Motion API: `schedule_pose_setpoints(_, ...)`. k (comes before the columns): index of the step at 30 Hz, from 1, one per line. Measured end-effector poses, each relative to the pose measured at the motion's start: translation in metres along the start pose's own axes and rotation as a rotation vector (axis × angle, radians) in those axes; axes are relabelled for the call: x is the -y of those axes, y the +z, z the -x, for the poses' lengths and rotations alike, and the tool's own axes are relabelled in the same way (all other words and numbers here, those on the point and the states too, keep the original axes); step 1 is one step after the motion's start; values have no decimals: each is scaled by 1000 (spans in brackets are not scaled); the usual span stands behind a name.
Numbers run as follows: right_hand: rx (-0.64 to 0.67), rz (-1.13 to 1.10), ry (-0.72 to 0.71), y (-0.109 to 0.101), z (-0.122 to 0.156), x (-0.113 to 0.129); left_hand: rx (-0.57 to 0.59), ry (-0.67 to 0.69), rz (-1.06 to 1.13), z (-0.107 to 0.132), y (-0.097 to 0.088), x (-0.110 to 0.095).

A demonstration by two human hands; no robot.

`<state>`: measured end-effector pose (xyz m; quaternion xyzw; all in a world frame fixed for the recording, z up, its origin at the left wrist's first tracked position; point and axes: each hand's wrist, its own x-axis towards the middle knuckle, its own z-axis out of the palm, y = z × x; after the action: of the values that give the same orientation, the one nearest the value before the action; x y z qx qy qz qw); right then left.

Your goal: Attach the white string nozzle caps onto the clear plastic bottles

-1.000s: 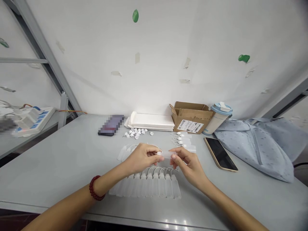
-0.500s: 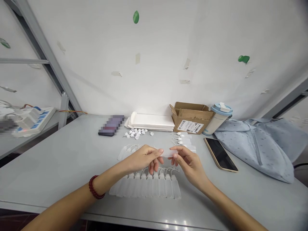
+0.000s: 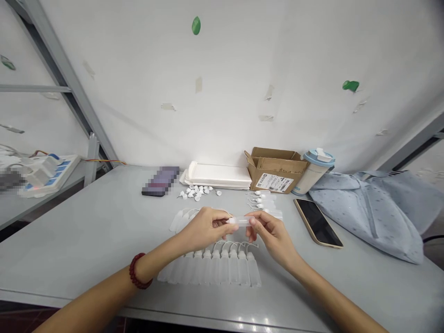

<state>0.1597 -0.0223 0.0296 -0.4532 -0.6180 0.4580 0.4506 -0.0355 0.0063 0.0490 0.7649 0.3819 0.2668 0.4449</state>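
Observation:
Between my two hands a small translucent plastic bottle [image 3: 244, 221] is held level above the table. My left hand [image 3: 208, 226] pinches its white cap end, and a thin white strand shows above those fingers. My right hand [image 3: 272, 233] grips the bottle's other end between thumb and fingers. Below, a row of similar bottles [image 3: 215, 270] lies side by side, their curved white tips pointing away from me. More bottles [image 3: 178, 219] lie partly hidden behind my left hand. Beyond my right hand, several capped bottles [image 3: 265, 201] lie with their tips to the left.
Loose white caps [image 3: 197, 192] lie in front of a stack of white trays [image 3: 218, 175]. Around them are a blurred purple box [image 3: 160, 181], a cardboard box [image 3: 277, 171], a blue-lidded cup [image 3: 314, 171], a phone [image 3: 319, 223] and light blue cloth [image 3: 371, 212]. A power strip [image 3: 52, 175] sits far left.
My left hand has shifted slightly left along the bottle to its cap end, its fingers now curled in. More of the bottle shows. My right hand has barely moved.

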Motion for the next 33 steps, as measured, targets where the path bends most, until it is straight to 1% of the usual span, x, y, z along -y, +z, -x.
schedule_pose_setpoints(4, -22, 40, -71, 1, 4, 2, 128, -84, 194, -2, -3, 3)
schedule_pose_setpoints(7, -36, 122, -119, 1, 5, 0, 179, -137, 279, -3, -2, 3)
schedule_pose_setpoints(9, -45, 230, -167, 1, 6, -1, 182, -156, 311, -2, -2, 1)
schedule_pose_setpoints(12, -47, 429, -328, 1, 6, -2, 154, -170, 330, -1, -1, -2)
schedule_pose_setpoints(14, -41, 512, -426, 1, 6, -1, 146, -165, 314, 0, -1, -3)
schedule_pose_setpoints(15, -31, 530, -442, 0, 6, -1, 139, -157, 294, 0, -1, -3)
schedule_pose_setpoints(17, -7, 525, -425, 0, 6, -1, 114, -121, 217, 1, -1, -3)
schedule_pose_setpoints(21, 16, 474, -333, -2, 5, -1, 55, -32, -2, 3, 1, -3)
schedule_pose_setpoints(24, 14, 441, -246, -2, 4, 0, 13, 83, -111, 4, 3, -3)
schedule_pose_setpoints(26, 21, 406, -197, -2, 3, 1, -35, 169, -183, 4, 4, -3)
schedule_pose_setpoints(27, 26, 386, -175, -2, 3, 1, -58, 190, -208, 4, 4, -2)
schedule_pose_setpoints(28, 29, 367, -158, -2, 2, 1, -77, 188, -215, 3, 5, -2)
schedule_pose_setpoints(30, 27, 332, -136, -1, 2, 1, -73, 125, -171, 3, 4, -1)
schedule_pose_setpoints(33, 20, 300, -129, -1, 2, -1, 21, 6, -51, 2, 3, -1)
